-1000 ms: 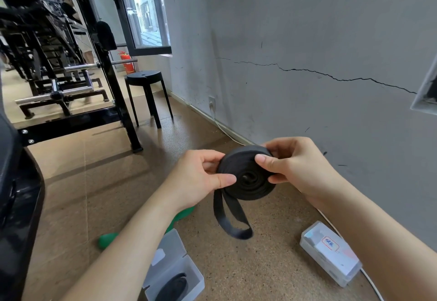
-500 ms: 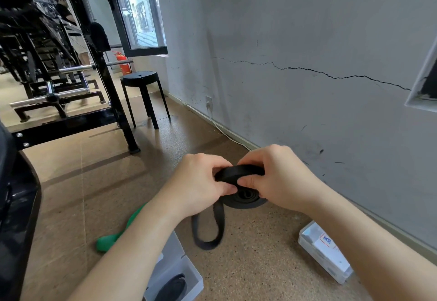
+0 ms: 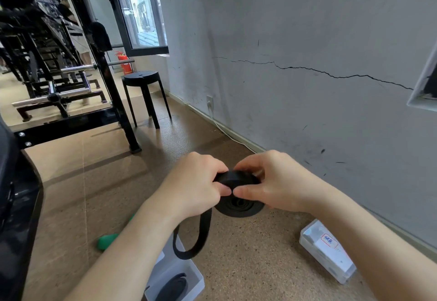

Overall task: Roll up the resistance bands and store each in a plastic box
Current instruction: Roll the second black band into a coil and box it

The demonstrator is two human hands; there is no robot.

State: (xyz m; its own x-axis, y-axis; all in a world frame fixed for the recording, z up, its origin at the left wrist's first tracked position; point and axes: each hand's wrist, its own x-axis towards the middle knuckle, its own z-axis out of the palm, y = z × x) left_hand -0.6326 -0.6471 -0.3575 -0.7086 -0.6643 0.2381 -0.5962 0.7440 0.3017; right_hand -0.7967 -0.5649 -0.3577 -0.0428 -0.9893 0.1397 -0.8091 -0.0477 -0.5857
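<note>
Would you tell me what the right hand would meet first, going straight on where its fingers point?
Most likely the left hand: the right hand points across the black band roll toward it, thumbs nearly touching.

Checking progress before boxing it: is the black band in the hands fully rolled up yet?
Not fully. The black band is mostly coiled between the left hand and right hand, but a loose loop hangs below the coil.

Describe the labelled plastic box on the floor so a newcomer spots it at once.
Follow the grey wall down to the floor at the right. The labelled box lies there, clear plastic. Unlike the open box holding a black roll, it bears a red-bordered label.
</note>
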